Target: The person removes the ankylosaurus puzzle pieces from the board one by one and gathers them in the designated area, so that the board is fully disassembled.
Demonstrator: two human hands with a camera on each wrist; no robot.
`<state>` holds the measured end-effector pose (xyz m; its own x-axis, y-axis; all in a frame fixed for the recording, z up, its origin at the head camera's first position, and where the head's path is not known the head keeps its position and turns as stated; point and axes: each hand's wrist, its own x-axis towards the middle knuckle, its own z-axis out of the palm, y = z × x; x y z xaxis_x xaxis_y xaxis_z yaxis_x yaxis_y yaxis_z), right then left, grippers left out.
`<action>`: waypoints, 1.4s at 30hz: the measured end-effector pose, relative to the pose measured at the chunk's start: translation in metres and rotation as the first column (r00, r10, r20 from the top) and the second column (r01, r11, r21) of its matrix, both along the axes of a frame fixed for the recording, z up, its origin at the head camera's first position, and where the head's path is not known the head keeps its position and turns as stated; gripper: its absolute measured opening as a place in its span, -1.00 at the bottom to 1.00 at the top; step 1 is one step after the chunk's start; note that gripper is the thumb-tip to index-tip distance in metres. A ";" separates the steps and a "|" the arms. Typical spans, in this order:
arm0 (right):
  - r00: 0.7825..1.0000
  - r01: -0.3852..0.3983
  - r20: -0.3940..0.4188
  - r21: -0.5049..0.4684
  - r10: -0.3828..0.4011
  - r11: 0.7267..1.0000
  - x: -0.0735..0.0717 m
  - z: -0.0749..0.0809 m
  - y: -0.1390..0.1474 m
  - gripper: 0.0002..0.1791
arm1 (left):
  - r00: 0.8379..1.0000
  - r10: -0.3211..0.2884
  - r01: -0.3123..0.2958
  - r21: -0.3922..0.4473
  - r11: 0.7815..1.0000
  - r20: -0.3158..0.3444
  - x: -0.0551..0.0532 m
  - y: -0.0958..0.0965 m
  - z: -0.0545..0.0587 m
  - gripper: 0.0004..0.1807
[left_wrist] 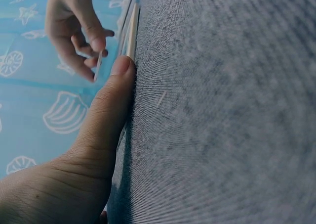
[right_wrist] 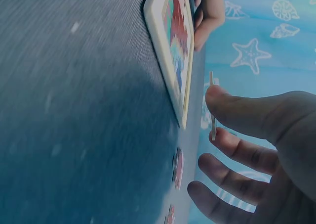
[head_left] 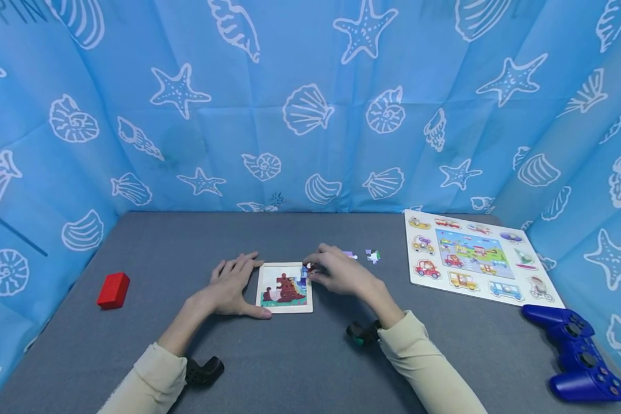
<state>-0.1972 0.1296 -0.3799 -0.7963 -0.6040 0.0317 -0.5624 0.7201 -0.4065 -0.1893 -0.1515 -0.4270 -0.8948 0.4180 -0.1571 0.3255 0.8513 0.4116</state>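
Observation:
A small square jigsaw puzzle in a pale wooden frame (head_left: 284,309) lies mid-table, its lower part filled with a reddish-brown spiky animal picture. My left hand (head_left: 233,290) spreads along its left side, the thumb at the near left corner; the left wrist view has this thumb (left_wrist: 106,105) against the frame's edge. Above the frame's right edge, my right hand (head_left: 341,270) pinches a puzzle piece (head_left: 306,271). Edge-on in the right wrist view, the thin piece (right_wrist: 213,130) sits between thumb and fingers, raised off the frame.
Loose puzzle pieces (head_left: 372,256) lie just beyond the right hand. Farther right are a white vehicle picture board (head_left: 419,277) and a blue game controller (head_left: 569,351). A red block (head_left: 113,290) sits at left. A blue shell-print curtain (head_left: 310,144) encloses the table's back and sides.

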 end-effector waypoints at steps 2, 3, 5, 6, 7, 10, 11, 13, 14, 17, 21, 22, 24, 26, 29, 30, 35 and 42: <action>1.000 0.009 0.004 0.002 -0.009 1.000 0.000 -0.001 0.005 -0.66 | 1.000 -0.006 0.006 -0.005 1.000 -0.004 0.000 0.000 0.000 0.32; 1.000 0.015 0.007 0.002 -0.015 1.000 0.000 -0.001 0.008 -0.66 | 1.000 -0.007 0.007 -0.007 1.000 -0.005 0.000 0.000 0.001 0.31; 1.000 0.022 0.013 0.007 -0.022 1.000 0.001 -0.002 0.012 -0.66 | 1.000 -0.008 0.008 -0.009 1.000 -0.005 -0.001 0.000 0.001 0.31; 1.000 0.025 0.018 0.010 -0.026 1.000 0.001 -0.003 0.014 -0.66 | 1.000 -0.010 0.010 -0.009 1.000 -0.006 -0.001 -0.001 0.001 0.31; 0.999 0.030 0.021 0.014 -0.030 0.999 0.001 -0.003 0.016 -0.66 | 1.000 -0.011 0.011 -0.009 1.000 -0.007 -0.001 -0.001 0.001 0.32; 0.999 0.039 0.026 0.029 -0.039 0.999 0.003 -0.004 0.021 -0.65 | 1.000 -0.010 0.010 -0.002 1.000 -0.005 0.000 -0.001 0.001 0.33; 0.999 0.038 0.028 0.034 -0.039 0.999 0.003 -0.005 0.022 -0.64 | 1.000 -0.010 0.010 -0.001 1.000 -0.005 0.000 -0.001 0.001 0.33; 0.998 0.040 0.038 0.042 -0.041 0.998 0.003 -0.006 0.023 -0.64 | 1.000 -0.010 0.010 0.002 1.000 -0.005 0.000 -0.001 0.001 0.33; 0.998 0.041 0.042 0.045 -0.043 0.998 0.003 -0.006 0.024 -0.64 | 1.000 -0.008 0.008 0.003 1.000 -0.005 0.000 -0.002 0.001 0.33; 0.997 0.050 0.054 0.052 -0.053 0.997 0.002 -0.007 0.024 -0.64 | 1.000 -0.009 0.009 -0.001 1.000 -0.006 0.000 -0.002 0.001 0.32; 0.996 0.066 0.054 0.056 -0.069 0.996 0.001 -0.009 0.024 -0.62 | 1.000 -0.009 0.009 -0.008 1.000 -0.005 -0.001 -0.001 0.000 0.31; 0.996 0.069 0.054 0.056 -0.072 0.996 0.001 -0.010 0.024 -0.62 | 1.000 -0.010 0.010 -0.009 1.000 -0.004 -0.001 -0.001 0.000 0.31; 0.996 0.075 0.053 0.056 -0.078 0.996 0.000 -0.011 0.024 -0.62 | 1.000 -0.010 0.010 -0.008 1.000 -0.003 -0.001 -0.001 0.000 0.31; 0.995 0.081 0.050 0.059 -0.084 0.995 0.000 -0.011 0.024 -0.62 | 1.000 -0.011 0.011 -0.008 1.000 -0.001 -0.001 -0.001 0.000 0.31; 0.995 0.082 0.047 0.063 -0.085 0.995 -0.001 -0.012 0.024 -0.61 | 1.000 -0.012 0.012 -0.009 1.000 -0.001 0.000 -0.001 0.001 0.31; 0.995 0.080 0.048 0.064 -0.083 0.995 -0.001 -0.012 0.024 -0.61 | 1.000 -0.011 0.011 -0.009 1.000 0.000 0.000 -0.001 0.002 0.31; 0.996 0.070 0.052 0.065 -0.074 0.995 -0.002 -0.013 0.023 -0.62 | 1.000 -0.015 0.015 -0.006 1.000 -0.004 0.000 -0.001 0.001 0.31; 0.997 0.063 0.049 0.074 -0.067 0.995 -0.002 -0.014 0.024 -0.62 | 1.000 -0.009 0.009 -0.008 1.000 -0.002 0.000 -0.001 0.001 0.30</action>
